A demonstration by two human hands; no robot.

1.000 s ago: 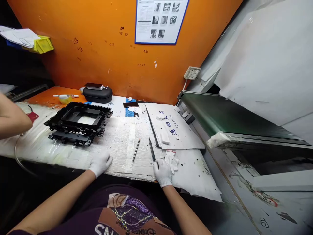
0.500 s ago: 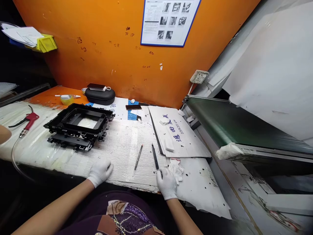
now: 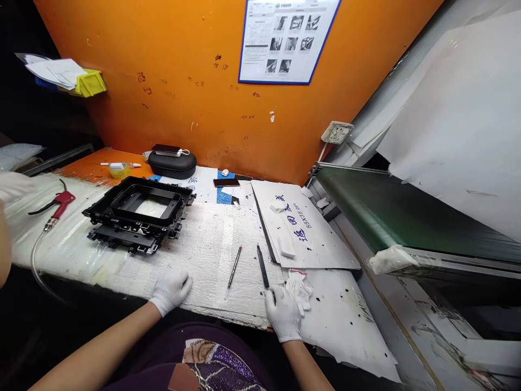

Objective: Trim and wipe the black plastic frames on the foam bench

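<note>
Orange wall (image 3: 171, 32), scribbled — blue-edged sheet (image 3: 288, 43) mounted high; pale-topped worktable (image 3: 77, 260) below — green conveyor belt (image 3: 362, 206) at right.

I'm seeing a co-worker's gloved hand (image 3: 14, 186) cut off at the left; the right hand (image 3: 283, 315) is partly hiding a crumpled glove (image 3: 300, 289).

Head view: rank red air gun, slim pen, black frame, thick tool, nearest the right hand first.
1. Thick tool: just beyond the right hand
2. Slim pen: left of that
3. Black frame: farther left
4. Red air gun: far left
</note>
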